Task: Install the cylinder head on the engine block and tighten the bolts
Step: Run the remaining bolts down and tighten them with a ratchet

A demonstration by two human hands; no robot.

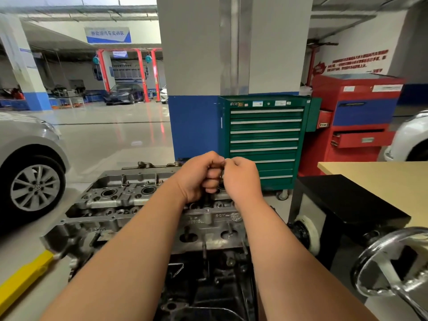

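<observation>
Grey pillar [196, 54] w/ blue base fills top ctr of frame, glossy workshop floor [111, 135] spreading to its left. Silver car [25, 144] at left edge, front wheel showing; part of a white car [412, 140] at right edge. Green drawer cabinet [266, 137] stands against the pillar, right of ctr, w/ a red tool cabinet [356, 121] just beside it. Tan-topped table [382, 179] at right, black stand [342, 205] under its near edge, chrome handwheel [391, 262] lower right. Cylinder head [111, 205] sits ctr-left on top of the engine block [208, 288], which runs down to btm ctr; head's open top faces up, cam bores and bolt holes visible. Yellow bar [23, 281] lower left. Both forearms reach in from btm of frame and meet over the head's right half. Left hand [199, 177] is a fist wrapped round a dark tool [206, 199] standing upright into the head. Right hand [240, 179] is curled against that fist, thumb and fingertips pinching the tool's top end. Tool type: can't tell, mostly hidden by hands.
</observation>
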